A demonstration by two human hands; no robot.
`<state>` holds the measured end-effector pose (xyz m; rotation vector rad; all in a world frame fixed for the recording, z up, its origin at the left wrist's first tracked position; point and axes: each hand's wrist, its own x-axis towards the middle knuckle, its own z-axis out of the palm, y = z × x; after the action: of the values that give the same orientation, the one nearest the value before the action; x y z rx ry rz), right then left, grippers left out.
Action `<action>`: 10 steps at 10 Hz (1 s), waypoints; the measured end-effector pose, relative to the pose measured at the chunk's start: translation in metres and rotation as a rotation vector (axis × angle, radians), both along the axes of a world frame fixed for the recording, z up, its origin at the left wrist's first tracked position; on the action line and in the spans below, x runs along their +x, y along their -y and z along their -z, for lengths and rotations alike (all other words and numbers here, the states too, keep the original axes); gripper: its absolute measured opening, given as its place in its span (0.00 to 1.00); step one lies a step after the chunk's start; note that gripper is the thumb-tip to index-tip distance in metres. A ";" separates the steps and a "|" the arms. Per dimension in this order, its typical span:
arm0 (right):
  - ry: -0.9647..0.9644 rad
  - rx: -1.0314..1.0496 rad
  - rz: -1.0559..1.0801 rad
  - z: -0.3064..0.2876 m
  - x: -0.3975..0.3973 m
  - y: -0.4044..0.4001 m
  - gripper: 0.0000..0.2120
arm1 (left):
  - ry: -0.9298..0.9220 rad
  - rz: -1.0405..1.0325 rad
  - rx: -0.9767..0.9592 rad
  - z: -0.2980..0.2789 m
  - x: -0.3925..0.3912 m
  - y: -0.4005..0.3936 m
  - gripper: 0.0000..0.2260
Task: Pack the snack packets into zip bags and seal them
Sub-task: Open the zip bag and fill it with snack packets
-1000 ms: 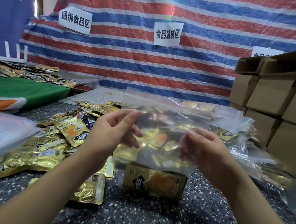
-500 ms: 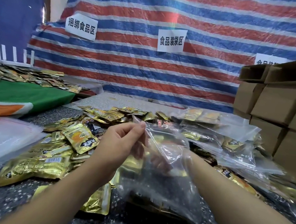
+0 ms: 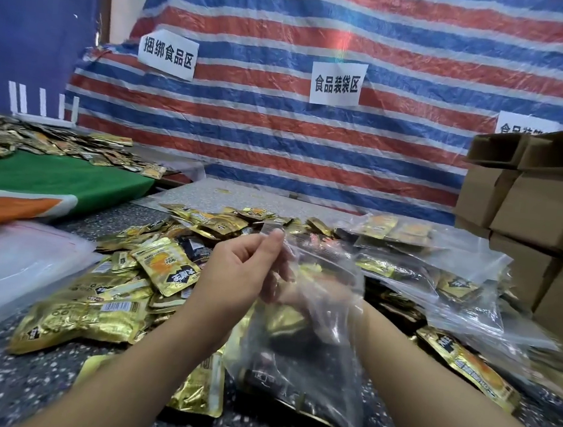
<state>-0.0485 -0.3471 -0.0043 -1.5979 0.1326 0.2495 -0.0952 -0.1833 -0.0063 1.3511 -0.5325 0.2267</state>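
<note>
L hand (image 3: pixel 232 277) pinch, zip bag (image 3: pixel 311 354) rim

Striped tarp (image 3: pixel 365 145) behind, 3 paper signs (image 3: pixel 336 84) on it. Cardboard boxes (image 3: pixel 530 216) stacked right. Green cloth (image 3: pixel 53 181) left.

Left paper sign (image 3: pixel 167 53) on striped tarp (image 3: pixel 348 144) — 捆绑食品区; middle sign (image 3: pixel 337 83) — 食品装袋区.

Right hand (image 3: pixel 303 294) hidden inside clear zip bag (image 3: pixel 316 333), fingers blurred; third wall sign (image 3: pixel 522 123) half-covered by cardboard boxes (image 3: pixel 542 204).
</note>
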 end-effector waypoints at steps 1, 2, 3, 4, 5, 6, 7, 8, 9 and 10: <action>0.089 -0.052 -0.014 -0.005 -0.025 0.018 0.06 | -0.014 0.011 -0.005 0.000 0.000 0.001 0.14; 0.123 0.059 0.190 -0.005 -0.026 0.046 0.07 | -0.021 0.033 -0.006 0.000 0.000 0.004 0.14; 0.123 0.394 0.321 -0.021 -0.041 0.074 0.08 | -0.020 0.048 0.003 0.003 -0.001 0.005 0.15; 0.291 0.605 0.366 -0.029 -0.053 0.099 0.19 | -0.018 0.030 0.026 0.005 0.000 0.006 0.19; 0.467 0.757 0.306 -0.033 -0.072 0.104 0.23 | 0.006 0.008 0.072 0.005 0.000 0.007 0.21; 0.599 0.637 0.279 -0.023 -0.082 0.098 0.20 | 0.033 0.020 0.110 0.006 -0.006 0.010 0.19; 0.665 0.510 0.287 -0.017 -0.086 0.084 0.18 | 0.067 0.033 0.155 0.006 -0.009 0.013 0.19; 0.724 0.444 0.286 -0.015 -0.085 0.078 0.17 | 0.092 0.046 0.183 0.007 -0.010 0.014 0.20; 0.805 0.412 0.318 -0.015 -0.083 0.077 0.17 | 0.125 0.070 0.179 0.008 -0.010 0.013 0.19; 0.857 0.313 0.335 -0.013 -0.083 0.075 0.15 | 0.170 0.084 0.182 0.010 -0.010 0.012 0.18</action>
<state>-0.1313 -0.4221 0.0090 -1.2291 -0.2897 -0.6484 -0.1054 -0.1953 -0.0164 1.4901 -0.7660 0.2300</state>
